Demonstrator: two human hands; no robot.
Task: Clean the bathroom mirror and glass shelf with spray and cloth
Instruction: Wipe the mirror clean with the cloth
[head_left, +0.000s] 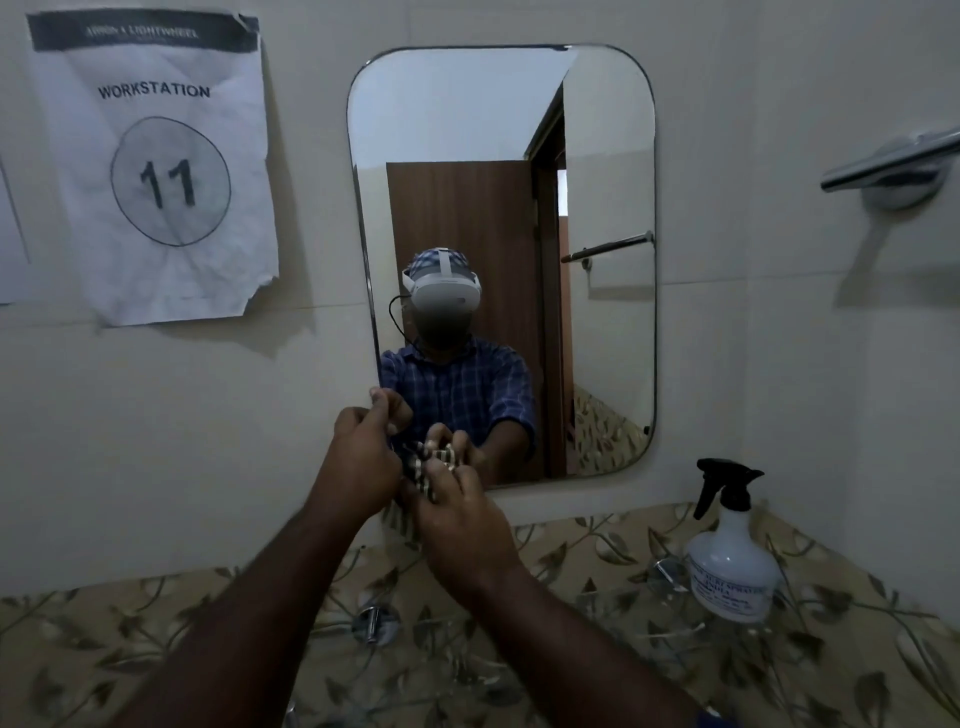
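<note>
Two bare forearms reach forward; the left hand (361, 457) and right hand (462, 512) curl their fingers around a bunched striped dark-and-light cloth (426, 467) against the rounded wall mirror's (597, 208) lower edge.

The cloth (423, 467) is mostly hidden between the hands, so only a striped patch is seen; the small print on the spray bottle (730, 566) label cannot be read; the wall bracket (893, 166) is cut off by the right edge; the glass shelf (597, 618) edges are barely made out against the patterned tiles.
</note>
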